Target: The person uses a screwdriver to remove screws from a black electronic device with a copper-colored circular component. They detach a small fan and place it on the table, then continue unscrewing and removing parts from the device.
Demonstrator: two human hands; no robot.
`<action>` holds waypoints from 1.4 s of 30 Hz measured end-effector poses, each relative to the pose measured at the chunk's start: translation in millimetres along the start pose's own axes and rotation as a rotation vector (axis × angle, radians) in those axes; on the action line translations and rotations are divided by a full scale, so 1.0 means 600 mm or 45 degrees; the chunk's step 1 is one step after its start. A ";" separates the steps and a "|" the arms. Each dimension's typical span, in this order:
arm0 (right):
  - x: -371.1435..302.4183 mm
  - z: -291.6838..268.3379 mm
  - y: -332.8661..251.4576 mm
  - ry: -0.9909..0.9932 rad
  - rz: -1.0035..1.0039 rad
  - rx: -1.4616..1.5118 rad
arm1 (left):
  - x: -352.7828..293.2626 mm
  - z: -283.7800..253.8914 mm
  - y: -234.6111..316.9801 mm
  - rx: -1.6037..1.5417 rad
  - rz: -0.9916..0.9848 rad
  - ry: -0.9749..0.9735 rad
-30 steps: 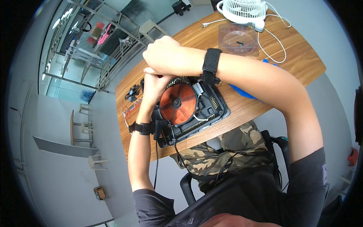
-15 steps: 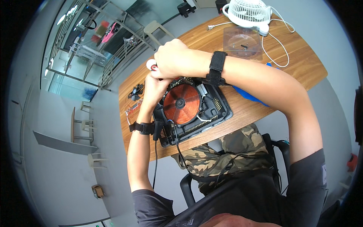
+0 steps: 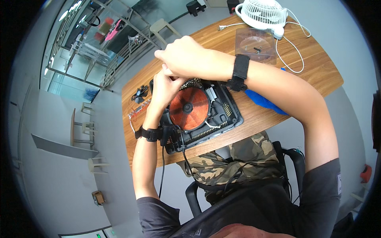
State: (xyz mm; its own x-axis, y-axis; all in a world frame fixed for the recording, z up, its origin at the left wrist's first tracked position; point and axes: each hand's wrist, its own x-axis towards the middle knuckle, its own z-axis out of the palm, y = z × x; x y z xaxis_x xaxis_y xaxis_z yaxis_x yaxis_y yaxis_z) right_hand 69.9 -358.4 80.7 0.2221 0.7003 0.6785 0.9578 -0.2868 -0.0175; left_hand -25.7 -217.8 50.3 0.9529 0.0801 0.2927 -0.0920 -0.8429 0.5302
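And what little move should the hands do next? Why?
Maybe lift the right hand slightly, with the left hand held low. The right hand overlaps the left by the far edge of the black casing, beyond the copper-coloured coil, and together they hide whatever is between them.

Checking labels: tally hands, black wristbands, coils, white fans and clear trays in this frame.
Hands: 2 (left hand, right hand)
Wristbands: 2 (left wristband, right wristband)
Coil: 1
White fan: 1
Clear tray: 1
Total: 7
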 end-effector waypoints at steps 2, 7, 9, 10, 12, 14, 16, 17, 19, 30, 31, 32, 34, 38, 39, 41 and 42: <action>-0.003 -0.013 0.003 -0.092 0.061 0.007 | 0.000 0.000 -0.003 -0.002 -0.049 -0.074; -0.015 -0.015 0.006 -0.059 0.074 0.035 | 0.000 0.009 0.012 -0.305 0.072 -0.023; -0.017 -0.014 0.003 0.000 0.018 0.040 | 0.005 0.017 -0.008 -0.265 0.090 -0.040; -0.019 -0.011 0.000 0.022 -0.012 0.046 | 0.005 0.021 -0.012 -0.245 0.096 -0.056; -0.019 -0.005 -0.003 0.048 -0.053 0.054 | 0.003 0.022 -0.013 -0.286 0.058 -0.057; -0.013 0.000 -0.003 0.055 -0.076 0.056 | 0.003 0.022 -0.020 -0.294 0.023 -0.055; -0.014 0.005 -0.004 0.070 -0.054 0.063 | 0.002 0.026 -0.033 -0.271 -0.008 -0.043; -0.013 0.006 -0.005 0.078 -0.045 0.067 | 0.002 0.026 -0.035 -0.278 0.004 -0.032; -0.010 0.009 -0.005 0.063 -0.041 0.075 | 0.000 0.028 -0.032 -0.291 0.024 -0.010; -0.003 -0.010 -0.010 -0.064 0.011 0.022 | -0.005 0.003 -0.026 -0.340 -0.039 -0.117; -0.001 -0.022 -0.012 -0.114 0.023 -0.029 | -0.004 0.005 -0.021 -0.317 -0.025 -0.106; -0.001 -0.029 -0.015 -0.164 0.036 -0.081 | -0.005 0.005 -0.014 -0.294 -0.040 -0.106; 0.000 -0.033 -0.019 -0.149 0.072 -0.119 | -0.006 0.005 -0.002 -0.250 -0.066 -0.106; 0.000 -0.027 -0.019 -0.013 0.171 -0.172 | 0.001 0.021 -0.021 -0.288 -0.018 -0.041; 0.001 -0.026 -0.019 -0.039 0.197 -0.195 | 0.006 0.022 -0.020 -0.265 -0.018 -0.033; 0.004 -0.028 -0.025 -0.099 0.249 -0.230 | 0.008 0.023 -0.019 -0.237 0.005 0.000; 0.005 -0.032 -0.024 -0.155 0.210 -0.197 | 0.008 0.023 -0.019 -0.230 0.033 0.028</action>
State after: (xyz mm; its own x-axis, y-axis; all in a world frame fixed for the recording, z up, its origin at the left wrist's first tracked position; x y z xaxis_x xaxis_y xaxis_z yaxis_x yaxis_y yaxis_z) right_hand 53.5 -364.7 97.1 0.4025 0.7066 0.5819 0.8695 -0.4940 -0.0016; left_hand -16.0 -215.3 34.9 0.9431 0.0725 0.3244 -0.1690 -0.7359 0.6557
